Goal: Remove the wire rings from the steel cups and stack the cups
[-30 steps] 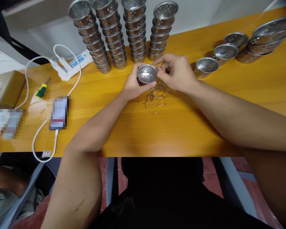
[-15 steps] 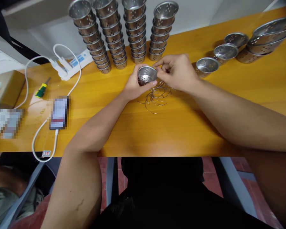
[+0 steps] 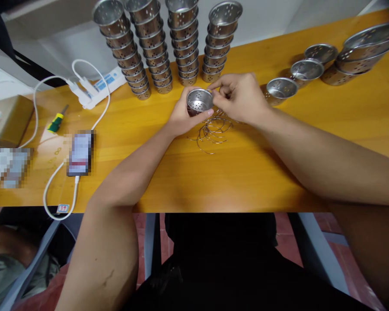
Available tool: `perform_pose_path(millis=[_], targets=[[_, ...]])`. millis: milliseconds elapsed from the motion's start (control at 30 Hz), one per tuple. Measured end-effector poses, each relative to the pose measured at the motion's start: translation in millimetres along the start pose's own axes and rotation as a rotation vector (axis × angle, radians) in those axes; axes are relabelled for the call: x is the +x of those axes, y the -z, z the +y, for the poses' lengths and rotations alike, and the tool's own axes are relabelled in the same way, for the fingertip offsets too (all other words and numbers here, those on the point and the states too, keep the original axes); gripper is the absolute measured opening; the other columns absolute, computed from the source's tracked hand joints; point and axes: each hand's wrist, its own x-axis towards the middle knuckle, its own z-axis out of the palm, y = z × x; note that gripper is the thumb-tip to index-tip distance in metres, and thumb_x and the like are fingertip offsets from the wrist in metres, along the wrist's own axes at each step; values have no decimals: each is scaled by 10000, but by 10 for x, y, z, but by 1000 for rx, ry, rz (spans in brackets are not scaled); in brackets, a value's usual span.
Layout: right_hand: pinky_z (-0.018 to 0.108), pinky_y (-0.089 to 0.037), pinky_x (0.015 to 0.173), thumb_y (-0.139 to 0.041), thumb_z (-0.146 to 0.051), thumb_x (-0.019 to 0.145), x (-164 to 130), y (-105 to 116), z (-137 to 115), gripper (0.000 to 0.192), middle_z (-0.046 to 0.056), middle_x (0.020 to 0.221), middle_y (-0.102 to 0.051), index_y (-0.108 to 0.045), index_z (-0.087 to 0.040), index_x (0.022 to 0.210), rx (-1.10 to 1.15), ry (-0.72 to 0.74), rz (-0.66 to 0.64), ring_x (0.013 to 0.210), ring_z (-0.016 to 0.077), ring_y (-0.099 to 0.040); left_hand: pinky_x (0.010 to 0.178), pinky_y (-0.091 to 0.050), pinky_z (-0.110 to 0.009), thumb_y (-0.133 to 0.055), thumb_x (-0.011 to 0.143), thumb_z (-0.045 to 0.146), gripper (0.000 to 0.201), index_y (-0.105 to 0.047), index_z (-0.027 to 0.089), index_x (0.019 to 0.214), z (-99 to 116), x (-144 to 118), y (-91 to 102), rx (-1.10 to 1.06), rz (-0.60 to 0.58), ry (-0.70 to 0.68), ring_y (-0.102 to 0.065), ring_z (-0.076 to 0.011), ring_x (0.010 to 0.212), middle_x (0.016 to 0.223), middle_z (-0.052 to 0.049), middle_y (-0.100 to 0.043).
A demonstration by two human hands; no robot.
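Observation:
A small perforated metal cup (image 3: 199, 103) is tilted toward me, its open top showing. My left hand (image 3: 182, 114) is closed around its left side, thumb along the near wall. At the cup's right rim, my right hand (image 3: 240, 96) is pinched, thumb against forefinger; whatever lies between the fingertips is too small to make out. Beneath both hands a loose heap of thin curved wires (image 3: 214, 127) lies on the table, partly covered by the right hand and the cup.
Tall stacks of perforated cups (image 3: 184, 47) stand along the back. More cups (image 3: 307, 71) are at the right on the wooden table (image 3: 194, 181). To the left are a phone (image 3: 80, 153) on a white cable, a screwdriver (image 3: 55, 122), a power strip (image 3: 106, 86) and a cardboard box (image 3: 14, 119).

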Motion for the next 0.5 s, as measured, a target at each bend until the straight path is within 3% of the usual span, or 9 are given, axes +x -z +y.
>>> perform_pose_path(millis=[167, 367, 500], targets=[[456, -394, 672, -1036, -691, 1056, -12, 2, -51, 375, 8, 660, -588, -822, -383, 1050, 64, -37, -15, 757, 289, -533, 1339, -674, -573, -773, 1147, 983, 1037, -457, 295, 1855, -80, -8, 7, 37, -46, -36, -824, -301, 1437, 1591, -131, -734], [474, -419, 694, -1004, -704, 1077, -9, -16, -41, 370, 27, 730, -674, -864, -363, 1036, 35, -22, 17, 736, 258, -529, 1278, -729, -558, -799, 1213, 819, 916, -444, 295, 1874, -221, -16, -36, 50, -1, -63, -854, -302, 1410, 1570, -130, -750], [475, -414, 670, -1002, -691, 1048, -2, -31, -46, 358, 25, 732, -673, -857, -365, 1060, 14, -36, 24, 722, 274, -541, 1279, -726, -547, -717, 1243, 829, 928, -365, 303, 1922, -302, -32, -47, 71, -30, -116, -834, -314, 1477, 1631, -153, -718]])
